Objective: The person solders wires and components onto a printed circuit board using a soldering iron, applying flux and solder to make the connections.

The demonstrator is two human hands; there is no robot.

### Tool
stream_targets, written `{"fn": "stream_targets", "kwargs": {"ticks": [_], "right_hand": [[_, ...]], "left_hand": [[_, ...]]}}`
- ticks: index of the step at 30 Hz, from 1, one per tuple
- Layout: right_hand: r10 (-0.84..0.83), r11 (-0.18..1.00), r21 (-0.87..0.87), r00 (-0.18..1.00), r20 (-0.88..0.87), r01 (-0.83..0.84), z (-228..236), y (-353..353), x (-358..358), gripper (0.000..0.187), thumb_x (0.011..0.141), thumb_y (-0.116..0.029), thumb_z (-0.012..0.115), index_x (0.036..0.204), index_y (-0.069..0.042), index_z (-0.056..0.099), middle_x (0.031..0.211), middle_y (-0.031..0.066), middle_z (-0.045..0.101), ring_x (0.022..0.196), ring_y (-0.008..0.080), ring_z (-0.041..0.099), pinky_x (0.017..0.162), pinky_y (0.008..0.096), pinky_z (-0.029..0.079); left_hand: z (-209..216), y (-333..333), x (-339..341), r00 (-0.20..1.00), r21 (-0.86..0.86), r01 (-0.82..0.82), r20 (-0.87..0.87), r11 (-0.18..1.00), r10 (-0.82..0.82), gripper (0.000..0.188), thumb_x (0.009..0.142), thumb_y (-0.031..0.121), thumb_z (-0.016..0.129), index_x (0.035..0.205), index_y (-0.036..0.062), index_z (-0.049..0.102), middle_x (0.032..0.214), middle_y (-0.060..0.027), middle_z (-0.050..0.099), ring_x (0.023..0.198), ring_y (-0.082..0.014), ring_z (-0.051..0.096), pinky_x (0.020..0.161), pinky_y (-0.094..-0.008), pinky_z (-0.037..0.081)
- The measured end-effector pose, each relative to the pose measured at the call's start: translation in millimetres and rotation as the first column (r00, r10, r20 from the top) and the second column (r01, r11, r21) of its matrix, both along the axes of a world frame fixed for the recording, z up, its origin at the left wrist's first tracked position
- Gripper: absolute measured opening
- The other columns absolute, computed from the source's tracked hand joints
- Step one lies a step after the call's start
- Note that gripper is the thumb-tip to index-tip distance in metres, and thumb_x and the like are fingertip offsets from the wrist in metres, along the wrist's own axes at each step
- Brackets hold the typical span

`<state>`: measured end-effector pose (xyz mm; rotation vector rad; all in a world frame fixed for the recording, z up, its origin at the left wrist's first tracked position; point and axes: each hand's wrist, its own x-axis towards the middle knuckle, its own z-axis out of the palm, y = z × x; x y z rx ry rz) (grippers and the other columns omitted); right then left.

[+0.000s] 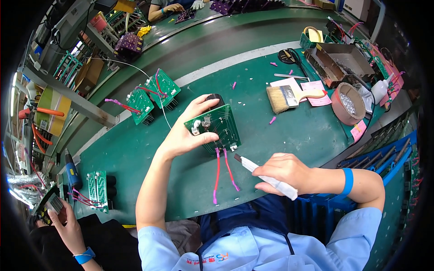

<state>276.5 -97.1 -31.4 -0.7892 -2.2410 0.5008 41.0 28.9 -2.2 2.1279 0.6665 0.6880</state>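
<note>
My left hand (185, 133) grips a green circuit board (228, 124) by its edge, tilted up above the bench, with the thumb across its face. Two red wires (218, 171) with purple sleeves hang from the board's lower edge. A black cylindrical part (216, 98) shows behind its top. In my right hand (285, 171) is a slim white-wrapped tool (271, 181) with a dark, blunt tip, held like a pen. That tip points toward the board's lower edge, apart from it. Whether the tip is bristle I cannot tell.
Two more boards (140, 106) with wires lie left of the board I hold. A wide paintbrush (282, 98), a round tub (348, 104) and a metal tray (343, 63) sit at right. A blue-handled tool (72, 170) and boards (97, 189) lie near a co-worker's hand (70, 226).
</note>
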Motion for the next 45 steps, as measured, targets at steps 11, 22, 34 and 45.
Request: {"fn": "stream_targets", "kwargs": {"ticks": [11,22,34,45], "right_hand": [[-0.059,0.998,-0.030,0.996,-0.064,0.057,-8.4,12.3,-19.3,0.036,0.068,-0.023,0.070,0.090,0.000,0.053,0.071,0.0128,0.060,0.059,0.0266,0.058,0.053,0.0331,0.046],[-0.094,0.996,0.008,0.996,0.002,0.094,-12.9,10.2,-29.9,0.034,0.067,-0.022,0.069,0.088,-0.001,0.053,0.066,0.0121,0.057,0.061,0.0279,0.058,0.059,0.0349,0.046],[-0.147,0.989,0.030,0.988,0.039,0.146,-14.5,3.8,-46.4,0.016,0.065,-0.006,0.060,0.078,-0.003,0.053,0.066,0.0098,0.055,0.059,0.0270,0.055,0.056,0.0346,0.042],[-0.147,0.978,-0.147,0.989,0.000,0.145,-10.5,-2.1,-45.8,0.014,0.065,-0.004,0.058,0.077,-0.005,0.052,0.068,0.0099,0.056,0.061,0.0279,0.055,0.057,0.0349,0.042]], "left_hand": [[-15.2,-7.3,14.0,0.952,-0.112,-0.208,0.205,0.972,0.227,0.049,0.068,0.012,0.064,0.114,0.0032,0.049,0.115,-0.0131,0.047,0.109,-0.0235,0.044,0.093,-0.0318,0.032],[-33.6,-17.3,11.7,0.926,0.229,-0.356,0.214,0.906,0.310,0.054,0.062,0.013,0.071,0.112,0.0091,0.052,0.113,-0.0185,0.048,0.105,-0.0307,0.047,0.088,-0.0343,0.039],[-27.4,-29.3,17.4,0.931,0.418,-0.347,0.264,0.840,0.253,0.051,0.060,0.012,0.070,0.108,0.0099,0.054,0.107,-0.0156,0.049,0.090,-0.0308,0.051,0.078,-0.0362,0.043],[-27.4,-29.9,18.9,0.928,0.432,-0.354,0.274,0.829,0.253,0.052,0.059,0.012,0.070,0.108,0.0115,0.054,0.106,-0.0147,0.049,0.091,-0.0307,0.051,0.078,-0.0359,0.043]]}}
